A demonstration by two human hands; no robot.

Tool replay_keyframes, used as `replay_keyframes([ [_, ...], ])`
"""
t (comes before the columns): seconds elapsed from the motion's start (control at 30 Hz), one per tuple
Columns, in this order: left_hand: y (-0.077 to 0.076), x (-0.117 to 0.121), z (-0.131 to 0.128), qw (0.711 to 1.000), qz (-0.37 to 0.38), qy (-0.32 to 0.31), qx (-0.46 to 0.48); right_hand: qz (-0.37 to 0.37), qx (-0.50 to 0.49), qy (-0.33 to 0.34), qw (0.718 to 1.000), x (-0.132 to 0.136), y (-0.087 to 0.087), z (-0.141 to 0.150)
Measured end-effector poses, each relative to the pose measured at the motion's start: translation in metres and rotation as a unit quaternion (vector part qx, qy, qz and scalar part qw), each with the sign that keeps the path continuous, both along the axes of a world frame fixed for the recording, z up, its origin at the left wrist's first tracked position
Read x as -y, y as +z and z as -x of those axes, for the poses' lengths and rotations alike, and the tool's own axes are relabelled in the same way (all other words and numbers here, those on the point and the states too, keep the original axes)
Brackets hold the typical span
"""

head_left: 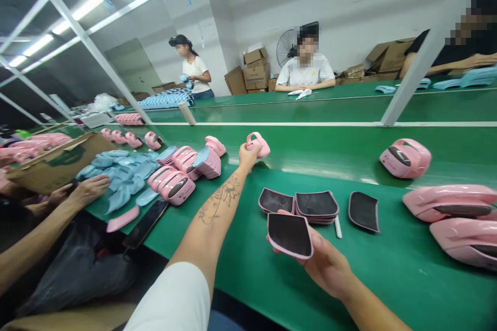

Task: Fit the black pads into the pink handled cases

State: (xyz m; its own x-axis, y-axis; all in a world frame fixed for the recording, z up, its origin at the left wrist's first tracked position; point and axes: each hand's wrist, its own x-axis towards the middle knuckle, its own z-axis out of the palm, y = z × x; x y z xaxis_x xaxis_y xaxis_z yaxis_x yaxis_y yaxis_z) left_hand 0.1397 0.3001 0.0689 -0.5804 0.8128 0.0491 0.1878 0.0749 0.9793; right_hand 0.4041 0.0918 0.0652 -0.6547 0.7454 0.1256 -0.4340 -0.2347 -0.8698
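My left hand [249,157] is stretched far out over the green bench, its fingers closed on a small pink plastic housing with a loop handle [259,145]. Nearer to me, my right hand [324,258] grips a curved panel with a black face and pink rim [290,235], black side up. Just behind that panel lie two stacks of the same kind, a left stack [276,200] and a right stack [316,204]. A single loose panel [364,211] rests to their right. A thin white stick [338,227] lies against the right stack.
Pink housings [406,158] stand at right, more [171,184] at left beside blue pieces [128,170], a dark phone [146,223] and a cardboard box [54,163]. A co-worker's hand [91,190] reaches in from the left. A white post [423,77] rises at right. People sit and stand opposite.
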Motion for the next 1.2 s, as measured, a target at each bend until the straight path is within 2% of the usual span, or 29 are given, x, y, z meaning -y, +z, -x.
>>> replay_keyframes([
  [0.07,0.005,0.042,0.02,0.999,-0.016,-0.014,0.036,0.05,-0.04,0.032,0.997,0.003,-0.008,-0.005],
  [0.13,0.008,0.095,0.036,0.992,-0.046,-0.044,0.107,0.074,-0.06,0.03,0.995,0.003,-0.019,-0.01],
  [0.2,0.006,0.153,0.045,0.954,-0.095,-0.096,0.269,0.072,-0.057,0.021,0.996,0.0,-0.029,-0.014],
  [0.27,-0.001,0.206,0.041,0.909,-0.119,-0.114,0.383,0.06,-0.04,0.004,0.997,-0.004,-0.035,-0.013],
  [0.33,-0.013,0.248,0.028,0.884,-0.139,-0.109,0.434,0.035,-0.015,-0.023,0.999,-0.006,-0.034,-0.008],
  [0.43,-0.035,0.289,-0.002,0.884,-0.146,-0.109,0.431,-0.022,0.048,-0.057,0.997,0.0,-0.026,0.007],
  [0.5,-0.048,0.302,-0.019,0.904,-0.155,-0.112,0.383,-0.045,0.1,-0.071,0.992,0.008,-0.023,0.02],
  [0.57,-0.057,0.308,-0.029,0.931,-0.184,-0.111,0.294,-0.055,0.145,-0.07,0.985,0.018,-0.024,0.032],
  [0.63,-0.06,0.31,-0.035,0.951,-0.209,-0.116,0.196,-0.075,0.188,-0.068,0.977,0.029,-0.027,0.041],
  [0.7,-0.06,0.311,-0.038,0.956,-0.213,-0.149,0.138,-0.113,0.225,-0.071,0.965,0.039,-0.031,0.046],
  [0.8,-0.056,0.313,-0.04,0.947,-0.213,-0.207,0.126,-0.169,0.252,-0.079,0.95,0.047,-0.036,0.045],
  [0.87,-0.054,0.314,-0.042,0.944,-0.213,-0.22,0.121,-0.187,0.256,-0.082,0.945,0.047,-0.038,0.043],
  [1.2,-0.062,0.317,-0.043,0.961,-0.174,-0.206,0.065,-0.228,0.26,-0.088,0.934,0.038,-0.043,0.041],
])
